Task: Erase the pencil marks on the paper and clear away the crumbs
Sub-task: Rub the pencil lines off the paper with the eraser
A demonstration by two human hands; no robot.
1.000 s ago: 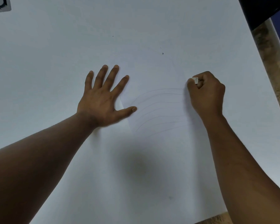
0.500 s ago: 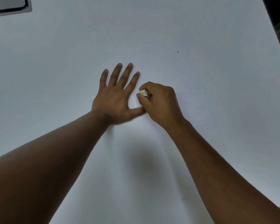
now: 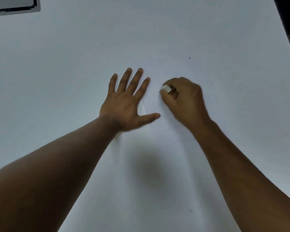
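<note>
White eraser (image 3: 166, 88) pinched in right hand (image 3: 185, 102), beside flat left hand (image 3: 124, 104) pressing paper (image 3: 174, 164).

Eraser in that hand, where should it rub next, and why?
Probably back toward the right. The right hand pinches the eraser near the left hand, which lies flat on the paper. Faint pencil marks seem to show right of the right hand.
</note>
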